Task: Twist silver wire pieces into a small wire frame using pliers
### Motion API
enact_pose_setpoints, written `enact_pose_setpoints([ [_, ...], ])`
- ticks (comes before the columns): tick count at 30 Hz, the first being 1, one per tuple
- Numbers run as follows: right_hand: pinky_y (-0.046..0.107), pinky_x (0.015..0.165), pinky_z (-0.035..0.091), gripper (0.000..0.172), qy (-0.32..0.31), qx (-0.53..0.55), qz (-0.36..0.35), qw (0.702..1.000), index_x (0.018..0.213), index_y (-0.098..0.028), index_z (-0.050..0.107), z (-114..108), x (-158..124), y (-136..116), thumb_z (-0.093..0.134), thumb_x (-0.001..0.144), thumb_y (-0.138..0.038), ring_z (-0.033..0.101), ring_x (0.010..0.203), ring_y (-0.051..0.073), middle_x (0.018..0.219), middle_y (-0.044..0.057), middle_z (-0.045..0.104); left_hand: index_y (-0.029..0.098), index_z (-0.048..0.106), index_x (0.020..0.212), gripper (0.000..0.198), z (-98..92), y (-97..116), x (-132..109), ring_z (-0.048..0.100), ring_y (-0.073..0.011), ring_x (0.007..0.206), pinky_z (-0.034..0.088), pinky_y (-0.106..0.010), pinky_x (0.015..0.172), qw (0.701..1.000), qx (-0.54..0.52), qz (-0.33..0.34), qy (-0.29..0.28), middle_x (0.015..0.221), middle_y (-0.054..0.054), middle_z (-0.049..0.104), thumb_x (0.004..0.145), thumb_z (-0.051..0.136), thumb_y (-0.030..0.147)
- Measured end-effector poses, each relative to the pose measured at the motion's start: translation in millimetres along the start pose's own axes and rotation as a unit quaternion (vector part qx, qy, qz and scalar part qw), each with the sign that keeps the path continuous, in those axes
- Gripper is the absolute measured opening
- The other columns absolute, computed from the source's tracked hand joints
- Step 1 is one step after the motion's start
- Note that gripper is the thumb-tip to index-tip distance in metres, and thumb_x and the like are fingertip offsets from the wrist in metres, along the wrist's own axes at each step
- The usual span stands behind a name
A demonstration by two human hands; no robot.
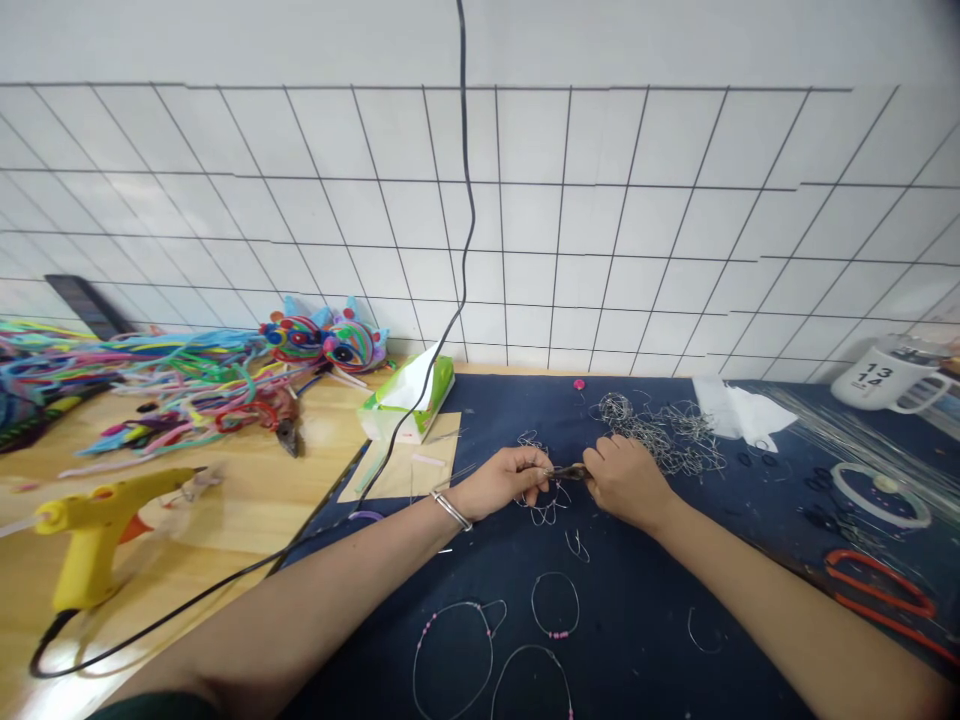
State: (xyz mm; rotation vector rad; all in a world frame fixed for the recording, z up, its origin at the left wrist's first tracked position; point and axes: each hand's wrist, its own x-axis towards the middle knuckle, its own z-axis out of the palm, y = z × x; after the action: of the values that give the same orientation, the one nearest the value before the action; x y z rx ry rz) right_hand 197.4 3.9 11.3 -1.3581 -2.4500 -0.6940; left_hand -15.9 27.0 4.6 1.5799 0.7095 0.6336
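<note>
A white tiled wall [525, 215] rises behind a wooden table [255, 500], where a dark blue cloth [637, 610] lies under the work, perhaps because pale wire shows up well on it. A yellow glue gun [94, 535] rests on the wood at the left, apart from the cloth. A tangle of wire [667, 435] sits just beyond the right hand [626, 482], within easy reach. The tissue box [441, 388] stands near the wall, seemingly out of the elbows' way.

The right hand is closed around the handles of what look like pliers [568, 472], aiming them inward. The left hand [517, 475] pinches thumb to fingers on a loopy wire ring [546, 518] at mid-cloth, presumably to steady it. Whether the tool's tips are clamped on wire cannot be told.

Nearer the body lie 3 wire hoops [559, 635], well apart, likely so they don't snag. Smallest are their pink beads [427, 622].
</note>
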Motion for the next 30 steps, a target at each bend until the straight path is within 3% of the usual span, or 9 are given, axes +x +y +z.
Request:
enact_pose_setpoints([
  [9, 0.03, 0.066, 0.022, 0.017, -0.009, 0.019, 0.004, 1.0, 0.069, -0.017, 0.051, 1.4, -0.5, 2.0, 0.043, 0.078, -0.028, 0.036, 0.071, 0.017, 0.07, 0.006, 0.046, 0.012, 0.055, 0.08, 0.022, -0.2, -0.9, 0.8, 0.046, -0.0048, 0.046, 0.034, -0.018, 0.046, 0.999, -0.049, -0.017, -0.004, 0.065, -0.001, 0.055, 0.076, 0.051, 0.033],
  [17, 0.03, 0.067, 0.022, 0.012, -0.009, 0.009, -0.04, 0.999, 0.07, -0.016, 0.052, -2.4, 2.2, 10.5, 0.045, 0.075, -0.024, 0.034, 0.073, 0.018, 0.071, 0.006, 0.045, 0.011, 0.057, 0.079, 0.019, -4.7, -4.8, 2.8, 0.038, -0.0027, 0.038, 0.028, -0.016, 0.039, 0.998, -0.046, -0.033, -0.02, 0.063, -0.001, 0.055, 0.074, 0.052, 0.028],
  [30, 0.029, 0.064, 0.021, 0.026, 0.01, 0.02, -0.088, 0.996, 0.066, -0.017, 0.052, -1.3, 4.0, 10.4, 0.037, 0.082, -0.029, 0.032, 0.069, 0.016, 0.067, 0.005, 0.043, 0.011, 0.06, 0.081, 0.02, -9.5, 2.0, 1.7, 0.039, -0.0031, 0.04, 0.029, -0.016, 0.039, 0.994, -0.027, -0.056, -0.094, 0.064, -0.001, 0.057, 0.072, 0.054, 0.028],
])
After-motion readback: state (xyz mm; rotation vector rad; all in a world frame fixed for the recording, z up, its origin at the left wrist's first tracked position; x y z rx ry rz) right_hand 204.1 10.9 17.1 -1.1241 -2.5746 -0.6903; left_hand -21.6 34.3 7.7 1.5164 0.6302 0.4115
